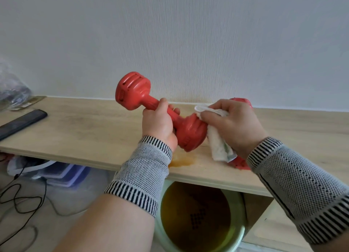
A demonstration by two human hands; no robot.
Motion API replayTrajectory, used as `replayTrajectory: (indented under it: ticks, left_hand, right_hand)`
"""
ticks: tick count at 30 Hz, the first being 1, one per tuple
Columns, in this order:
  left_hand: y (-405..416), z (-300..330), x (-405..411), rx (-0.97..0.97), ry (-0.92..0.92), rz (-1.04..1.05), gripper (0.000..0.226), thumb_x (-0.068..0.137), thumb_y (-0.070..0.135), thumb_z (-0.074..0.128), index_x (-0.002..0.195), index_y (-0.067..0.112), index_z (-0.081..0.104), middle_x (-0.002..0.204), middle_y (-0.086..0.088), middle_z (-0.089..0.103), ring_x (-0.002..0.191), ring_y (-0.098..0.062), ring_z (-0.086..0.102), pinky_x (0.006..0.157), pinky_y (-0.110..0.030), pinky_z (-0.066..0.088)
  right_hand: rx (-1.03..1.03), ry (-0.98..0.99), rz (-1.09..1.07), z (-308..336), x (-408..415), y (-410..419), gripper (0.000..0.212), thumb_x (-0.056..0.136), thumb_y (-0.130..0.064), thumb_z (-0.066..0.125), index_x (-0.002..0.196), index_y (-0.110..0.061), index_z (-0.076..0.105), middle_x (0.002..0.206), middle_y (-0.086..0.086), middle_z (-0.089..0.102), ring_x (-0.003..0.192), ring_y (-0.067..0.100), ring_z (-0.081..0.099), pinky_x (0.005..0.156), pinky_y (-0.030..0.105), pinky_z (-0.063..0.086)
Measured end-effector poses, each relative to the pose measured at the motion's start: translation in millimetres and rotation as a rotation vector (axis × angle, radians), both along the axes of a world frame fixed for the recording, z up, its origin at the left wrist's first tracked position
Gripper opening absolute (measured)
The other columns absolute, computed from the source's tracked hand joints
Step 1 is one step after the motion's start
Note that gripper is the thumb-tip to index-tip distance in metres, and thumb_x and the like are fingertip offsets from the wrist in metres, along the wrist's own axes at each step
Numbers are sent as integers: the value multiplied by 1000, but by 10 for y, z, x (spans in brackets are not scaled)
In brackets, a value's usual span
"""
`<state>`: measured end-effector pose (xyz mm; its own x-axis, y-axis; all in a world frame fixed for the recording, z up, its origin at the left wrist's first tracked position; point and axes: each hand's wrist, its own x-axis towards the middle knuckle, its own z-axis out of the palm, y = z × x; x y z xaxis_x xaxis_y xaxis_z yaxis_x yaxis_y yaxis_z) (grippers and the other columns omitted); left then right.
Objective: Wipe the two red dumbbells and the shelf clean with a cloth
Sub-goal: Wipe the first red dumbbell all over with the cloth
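My left hand (160, 123) grips the handle of a red dumbbell (132, 89) and holds it tilted above the wooden shelf (85, 130), one head up to the left and the other down near me. My right hand (234, 125) holds a white cloth (219, 146) and presses it against the lower head's right side. A second red dumbbell (239, 163) lies on the shelf, mostly hidden behind my right hand and wrist, with its far end showing by the wall. An orange-brown stain (181, 162) marks the shelf's front edge.
A black remote-like object (20, 123) lies on the shelf at the left, with a plastic bag (11, 87) behind it. Below the shelf stand a green tub with a yellow-brown inside (198, 219), a purple box (64, 174) and black cables (22, 200). The white wall stands directly behind.
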<state>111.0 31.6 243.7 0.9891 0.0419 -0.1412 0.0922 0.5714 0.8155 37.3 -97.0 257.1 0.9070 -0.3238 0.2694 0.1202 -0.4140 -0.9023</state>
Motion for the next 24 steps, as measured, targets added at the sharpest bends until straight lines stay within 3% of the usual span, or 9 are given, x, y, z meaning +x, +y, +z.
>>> replayTrajectory:
  ticks: [4, 7, 9, 12, 15, 18, 20, 24]
  left_hand:
    - [81, -15, 43, -66, 88, 23, 14, 98, 18, 52, 85, 12, 51, 69, 0, 55, 57, -12, 57, 59, -29, 51]
    - [113, 2, 58, -183, 163, -8, 13, 98, 20, 52, 87, 13, 51, 72, 1, 54, 59, -12, 57, 73, -35, 55]
    - [91, 18, 44, -195, 161, -23, 15, 98, 20, 52, 86, 12, 51, 71, 0, 54, 58, -13, 57, 73, -35, 55]
    - [37, 38, 14, -174, 106, -31, 17, 98, 17, 52, 82, 12, 50, 64, -2, 53, 51, -13, 56, 54, -27, 51]
    - [28, 46, -14, -209, 87, -126, 15, 98, 18, 53, 85, 12, 49, 63, -3, 54, 51, -15, 55, 54, -28, 51]
    - [42, 62, 3, -314, 99, -206, 13, 96, 20, 55, 87, 13, 48, 68, -3, 54, 53, -16, 55, 54, -29, 52]
    - [48, 80, 24, -348, 94, -213, 14, 96, 21, 56, 87, 14, 48, 69, -3, 54, 54, -15, 55, 58, -30, 53]
    - [73, 84, 34, -348, 74, -217, 14, 96, 22, 56, 88, 15, 48, 68, -2, 55, 55, -15, 56, 59, -30, 54]
  right_hand:
    - [-319, -144, 99, 0, -99, 150, 10, 74, -20, 76, 73, -21, 66, 87, -8, 61, 77, 9, 61, 73, 22, 48]
    - [-451, -241, 147, -40, -133, 242, 10, 72, -17, 77, 76, -20, 68, 90, -9, 55, 78, 10, 59, 72, 21, 46]
    - [-368, -232, 101, -16, -98, 212, 10, 73, -19, 76, 76, -21, 67, 88, -8, 57, 77, 7, 58, 72, 23, 47]
    - [-117, -101, -5, 38, -16, 90, 14, 75, -27, 75, 74, -17, 65, 75, -4, 65, 67, 7, 62, 63, 26, 52]
    - [159, 95, -34, 39, 12, -30, 19, 79, -30, 73, 75, -13, 65, 63, 0, 65, 55, 12, 62, 53, 26, 49]
    - [447, 162, 38, 97, -7, -93, 22, 80, -29, 73, 79, -8, 65, 60, 4, 63, 51, 17, 60, 51, 27, 49]
    - [477, 157, 64, 152, -10, -111, 20, 81, -26, 71, 83, -7, 68, 62, 6, 65, 53, 19, 62, 53, 29, 49]
    - [332, 143, 62, 189, -5, -87, 18, 82, -28, 70, 79, -11, 71, 63, 4, 67, 54, 16, 63, 53, 27, 49]
